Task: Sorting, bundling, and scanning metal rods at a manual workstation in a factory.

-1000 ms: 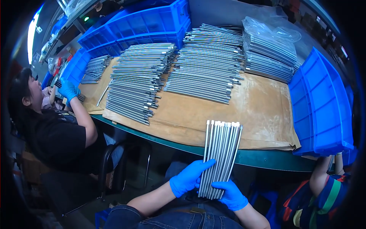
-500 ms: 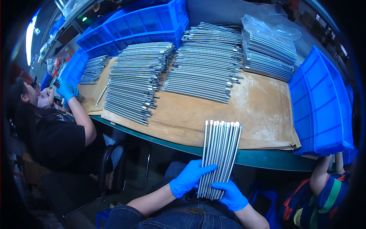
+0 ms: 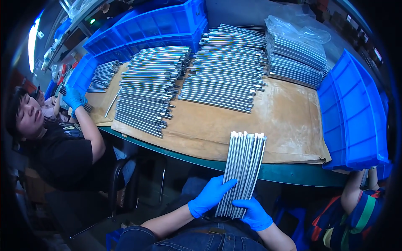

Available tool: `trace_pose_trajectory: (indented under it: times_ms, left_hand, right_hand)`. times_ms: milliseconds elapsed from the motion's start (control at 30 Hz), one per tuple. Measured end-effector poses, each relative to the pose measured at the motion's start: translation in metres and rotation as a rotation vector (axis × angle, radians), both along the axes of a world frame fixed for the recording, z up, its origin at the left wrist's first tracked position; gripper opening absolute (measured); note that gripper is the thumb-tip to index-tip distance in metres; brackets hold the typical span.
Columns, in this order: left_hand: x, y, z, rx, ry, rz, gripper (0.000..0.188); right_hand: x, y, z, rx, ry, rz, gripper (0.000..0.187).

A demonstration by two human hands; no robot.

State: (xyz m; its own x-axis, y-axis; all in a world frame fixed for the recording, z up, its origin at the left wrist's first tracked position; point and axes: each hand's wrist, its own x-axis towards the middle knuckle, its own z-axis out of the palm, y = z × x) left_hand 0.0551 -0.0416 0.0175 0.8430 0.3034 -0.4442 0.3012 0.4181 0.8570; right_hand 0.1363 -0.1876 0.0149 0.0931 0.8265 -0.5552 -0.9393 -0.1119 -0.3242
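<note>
A fanned bundle of thin metal rods (image 3: 243, 167) stands tilted in front of me, its pale upper tips reaching over the table's near edge. My left hand (image 3: 211, 194), in a blue glove, is closed on the bundle's left side with the thumb across the front. Lower down, my right hand (image 3: 254, 214), gloved alike, grips the right side near the bottom ends. The fingers behind the rods are hidden. Beyond the bundle, two big piles of similar rods lie on brown paper: a left pile (image 3: 146, 92) and a middle pile (image 3: 226, 71).
Plastic-wrapped rods (image 3: 297, 58) lie at the back right. A blue crate (image 3: 351, 113) stands tilted at the right edge; more blue crates (image 3: 159, 25) line the back. A co-worker (image 3: 54, 142) in black sits at the left, and a striped sleeve (image 3: 356, 213) shows at lower right.
The rods' upper ends have drawn closer together, the leftmost ones shifting right. Both my hands stay nearly where they were. The co-worker at the left has turned their head toward me.
</note>
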Motion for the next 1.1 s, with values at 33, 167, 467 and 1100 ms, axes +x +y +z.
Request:
trace_pose_trajectory:
  times_ms: [33,167,467,1100]
  left_hand:
    - [0.000,0.000,-0.001,-0.016,0.001,0.008,0.037]
    - [0.000,0.005,0.002,-0.175,0.012,0.007,0.038]
    - [0.002,0.005,0.009,-0.294,0.053,0.044,0.035]
    - [0.000,0.003,0.003,-0.478,0.042,0.088,0.036]
  right_hand:
    - [0.000,0.000,0.000,0.004,-0.005,-0.005,0.052]
    - [0.000,0.000,0.003,0.005,-0.004,0.004,0.051]
    - [0.000,0.001,0.002,0.000,-0.004,-0.006,0.054]
    - [0.005,-0.004,0.009,-0.065,-0.014,-0.008,0.055]
